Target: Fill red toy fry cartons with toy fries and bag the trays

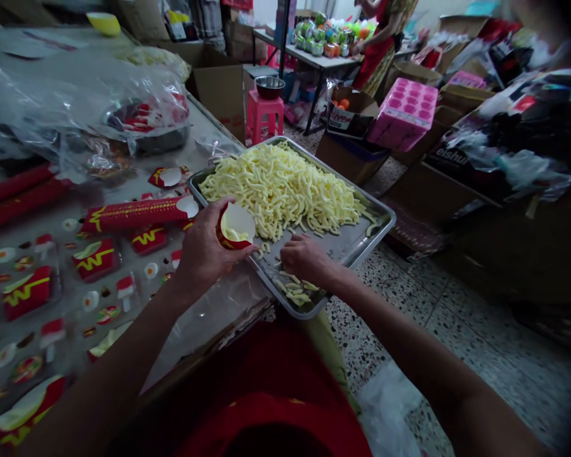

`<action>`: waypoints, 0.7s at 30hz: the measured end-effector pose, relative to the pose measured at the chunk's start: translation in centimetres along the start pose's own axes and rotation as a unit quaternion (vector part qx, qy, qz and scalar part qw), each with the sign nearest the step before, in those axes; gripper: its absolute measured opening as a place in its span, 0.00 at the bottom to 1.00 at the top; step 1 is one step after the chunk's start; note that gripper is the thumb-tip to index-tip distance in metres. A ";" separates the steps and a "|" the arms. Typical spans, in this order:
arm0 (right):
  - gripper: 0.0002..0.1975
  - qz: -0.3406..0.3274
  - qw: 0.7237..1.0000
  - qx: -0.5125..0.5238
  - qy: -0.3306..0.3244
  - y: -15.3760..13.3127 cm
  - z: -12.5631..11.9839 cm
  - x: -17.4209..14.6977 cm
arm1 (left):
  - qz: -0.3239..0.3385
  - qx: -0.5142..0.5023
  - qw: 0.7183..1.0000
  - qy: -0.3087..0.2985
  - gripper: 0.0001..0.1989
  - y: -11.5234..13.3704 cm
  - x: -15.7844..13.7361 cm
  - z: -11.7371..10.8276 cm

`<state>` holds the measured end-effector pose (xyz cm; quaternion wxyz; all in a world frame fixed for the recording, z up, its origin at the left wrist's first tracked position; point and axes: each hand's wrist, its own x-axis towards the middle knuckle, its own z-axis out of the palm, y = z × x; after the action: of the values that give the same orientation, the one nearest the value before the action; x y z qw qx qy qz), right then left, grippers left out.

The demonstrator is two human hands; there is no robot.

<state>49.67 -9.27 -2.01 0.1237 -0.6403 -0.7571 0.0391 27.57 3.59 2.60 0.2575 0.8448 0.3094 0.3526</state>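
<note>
My left hand (204, 251) is wrapped round a small red fry carton (238, 225). The carton's white mouth tilts toward the tray, and a few pale yellow sticks lie inside it. My right hand (307, 259) is curled closed low over the metal tray (356, 251); whatever its fingers grip is hidden. A big heap of pale yellow fry-shaped sticks (285, 187) fills the far part of the tray. Several loose sticks (299, 292) lie at the near corner, beside my right wrist. A nested row of red cartons (136, 214) rests on the table left of my left hand.
Clear moulded packs (95, 259) with red carton pieces cover the table's left side. Plastic bags (76, 108) and a metal bowl (164, 136) stand behind. Beyond the tray are a pink stool (265, 114), a pink package (404, 114), cardboard boxes and another person (380, 44) at a far table.
</note>
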 end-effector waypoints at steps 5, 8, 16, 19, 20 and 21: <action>0.04 0.206 0.975 0.021 0.074 2.2 -0.6 -0.8 | -0.025 0.012 0.999 -0.020 0.45 -0.8 -0.2 0.6; 0.06 0.143 0.990 -0.008 0.002 2.5 -0.7 -0.6 | -0.023 0.015 0.997 -0.076 0.45 -0.2 -0.1 1.8; 0.09 0.119 0.987 -0.085 -0.061 2.0 0.0 1.4 | -0.026 0.052 0.983 -0.172 0.45 0.5 0.0 3.6; 0.06 0.156 0.987 -0.027 -0.021 2.8 -0.3 1.2 | -0.017 0.082 0.980 -0.180 0.45 0.6 0.1 3.4; 0.05 0.166 0.986 0.013 0.003 3.1 -0.7 0.9 | -0.011 0.091 0.979 -0.183 0.44 0.5 0.2 3.4; 0.04 0.168 0.983 0.065 0.030 3.3 -1.3 0.5 | -0.003 0.098 0.977 -0.187 0.44 0.5 0.5 3.4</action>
<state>53.06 -8.31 -1.40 0.1796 -0.7499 -0.6305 0.0889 30.55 2.86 1.04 0.2276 0.9160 0.2918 0.1552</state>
